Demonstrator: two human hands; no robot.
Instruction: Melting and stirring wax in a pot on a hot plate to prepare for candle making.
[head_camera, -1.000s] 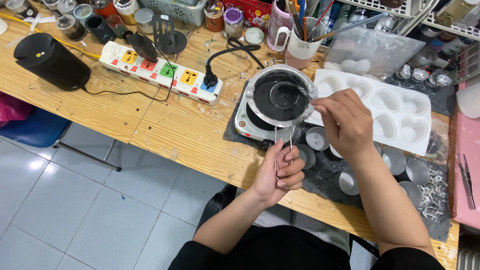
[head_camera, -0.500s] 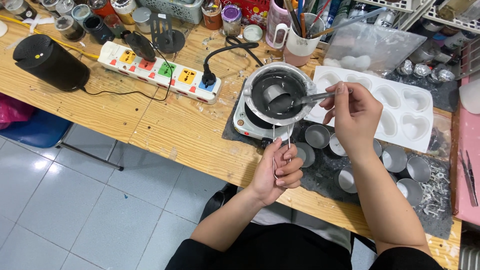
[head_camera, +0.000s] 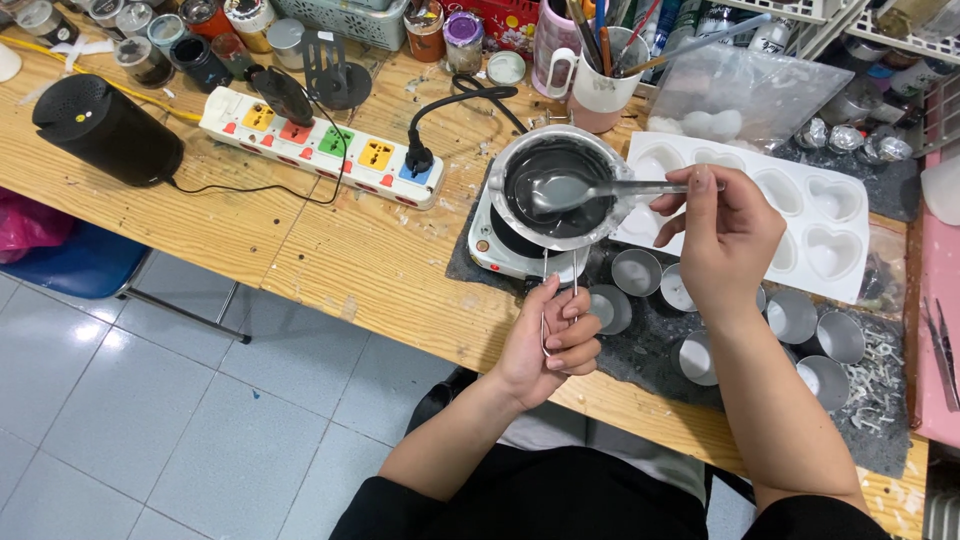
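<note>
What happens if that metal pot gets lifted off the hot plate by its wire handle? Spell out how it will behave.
The metal pot holds dark liquid, so it would probably slosh and spill if tilted. The left hand grips only a thin wire handle, so the pot may sag or swing. The spoon in the right hand could nudge it.

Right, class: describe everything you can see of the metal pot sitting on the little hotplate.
The pot is small, round and silvery, with a wax-smeared rim. It holds dark grey liquid and sits upright on a white hotplate. A thin wire handle runs toward the person, gripped by the left hand. A metal spoon, held by the right hand, has its bowl over the liquid.
</note>
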